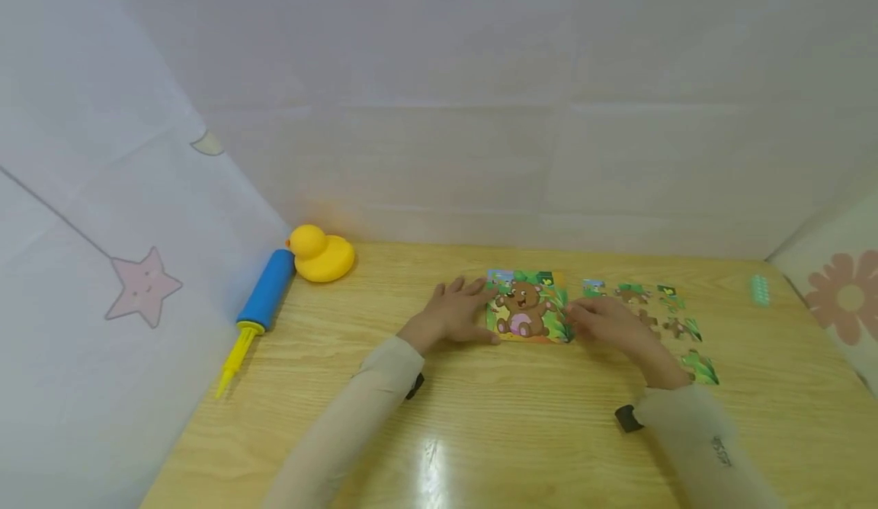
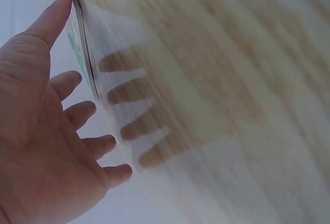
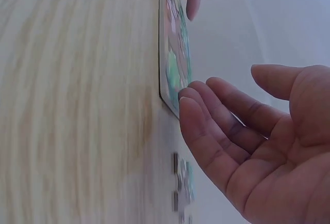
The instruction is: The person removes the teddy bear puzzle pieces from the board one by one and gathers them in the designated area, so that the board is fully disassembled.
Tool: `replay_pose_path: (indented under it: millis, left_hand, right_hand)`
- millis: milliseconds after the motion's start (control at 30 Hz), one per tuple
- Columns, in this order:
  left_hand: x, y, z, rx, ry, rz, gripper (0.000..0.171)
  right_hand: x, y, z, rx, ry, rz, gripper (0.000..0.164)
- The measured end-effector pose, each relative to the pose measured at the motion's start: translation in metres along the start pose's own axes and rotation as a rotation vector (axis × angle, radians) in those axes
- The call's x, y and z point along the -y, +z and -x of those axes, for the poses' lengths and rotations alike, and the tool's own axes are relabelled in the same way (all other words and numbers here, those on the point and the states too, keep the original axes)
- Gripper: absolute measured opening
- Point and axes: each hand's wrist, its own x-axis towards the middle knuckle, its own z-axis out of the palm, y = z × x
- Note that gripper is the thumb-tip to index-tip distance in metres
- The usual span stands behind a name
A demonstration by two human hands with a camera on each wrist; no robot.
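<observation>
A bear picture puzzle board (image 1: 524, 312) lies flat on the wooden table between the two hands. My left hand (image 1: 455, 313) is at its left side with fingers spread, the thumb tip right at the near left corner. In the left wrist view, the thumb (image 2: 54, 17) lies along the board's thin edge. On the other side, my right hand (image 1: 610, 326) has its fingertips at the board's right edge. The right wrist view shows these fingers (image 3: 216, 152) gently bent, the thumb apart and nothing between them. Loose jigsaw pieces (image 1: 700, 366) lie right of and partly behind the right hand.
A yellow rubber duck (image 1: 325, 257) sits at the back left, beside a blue and yellow hand pump (image 1: 266, 296). Near the right back corner lies a small green item (image 1: 760, 290) with rows of bumps. Pale cloth walls (image 1: 439, 174) border the table.
</observation>
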Motion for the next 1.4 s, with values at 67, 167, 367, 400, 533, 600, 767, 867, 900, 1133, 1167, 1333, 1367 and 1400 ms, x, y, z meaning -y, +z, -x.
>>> replay_pose_path:
  millis: [67,167,367,400,533,600,767,867,900,1133,1167,1333,1367,1400]
  left_hand:
    - [0.001,-0.001,0.000,0.005,-0.008,0.002,0.094]
    - [0.002,-0.001,0.000,0.007,-0.013,-0.004,0.093]
    - [0.002,0.000,-0.002,0.005,-0.025,-0.009,0.095]
    - [0.002,0.000,-0.002,0.005,-0.028,-0.009,0.095]
    - [0.001,0.000,-0.003,0.006,-0.030,-0.013,0.096]
    - [0.001,0.000,-0.003,0.008,-0.034,-0.019,0.096]
    - [0.000,-0.001,-0.003,0.011,-0.046,-0.020,0.096]
    - [-0.001,-0.001,-0.003,0.012,-0.050,-0.015,0.096]
    - [-0.001,-0.001,-0.003,0.012,-0.050,-0.013,0.096]
    - [-0.001,-0.001,-0.004,0.013,-0.059,-0.013,0.096]
    - [-0.001,-0.001,-0.004,0.014,-0.061,-0.014,0.096]
    - [-0.002,-0.001,-0.004,0.014,-0.065,-0.013,0.096]
    - [-0.002,-0.001,-0.004,0.014,-0.065,-0.013,0.096]
    - [-0.002,-0.001,-0.004,0.012,-0.063,-0.014,0.096]
  right_hand:
    - [0.003,0.006,-0.006,0.013,0.009,-0.038,0.043]
    - [0.007,0.015,-0.015,0.031,0.015,-0.093,0.038]
    - [0.014,0.025,-0.030,0.045,0.001,-0.065,0.037]
    - [0.016,0.026,-0.031,0.039,0.001,-0.030,0.035]
    - [0.023,0.030,-0.037,0.039,0.006,0.037,0.035]
    - [0.025,0.033,-0.040,0.050,0.007,0.029,0.035]
    - [0.029,0.038,-0.046,0.043,-0.016,0.088,0.034]
    - [0.031,0.040,-0.049,0.028,-0.054,0.157,0.034]
    - [0.032,0.042,-0.049,0.023,-0.059,0.167,0.034]
    - [0.044,0.047,-0.048,0.047,-0.067,0.162,0.034]
    - [0.046,0.048,-0.048,0.048,-0.064,0.167,0.034]
    - [0.050,0.049,-0.047,0.042,-0.042,0.188,0.033]
    - [0.050,0.049,-0.047,0.038,-0.040,0.188,0.032]
    - [0.050,0.049,-0.048,0.033,-0.036,0.188,0.031]
